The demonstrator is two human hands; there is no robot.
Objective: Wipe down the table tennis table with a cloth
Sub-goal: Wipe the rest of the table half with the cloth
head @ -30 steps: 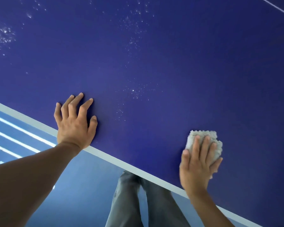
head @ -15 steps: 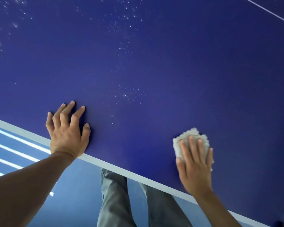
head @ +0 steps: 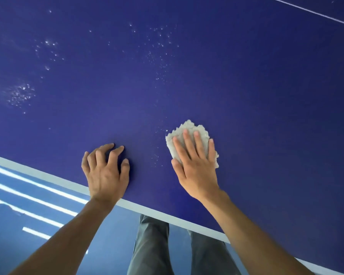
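cloth (head: 189, 135) flat under right hand (head: 195, 165) on table (head: 266, 116)

The table (head: 256, 100) lies flat and bare across the whole right half of the frame, from just beside the cloth (head: 187, 132) out to the thin white line (head: 310, 11) at upper right. At lower centre the left hand (head: 105, 171) stands on its fingertips, and the right hand (head: 195, 165) lies flat on the cloth. Only a narrow strip of table separates them. The scattered droplets (head: 20, 96) at upper left and upper centre lie flat and block nothing. The white edge band (head: 48, 176) bounds the surface diagonally, from mid-left to lower right. Below it, the person's legs (head: 153, 247) stand close against the edge.
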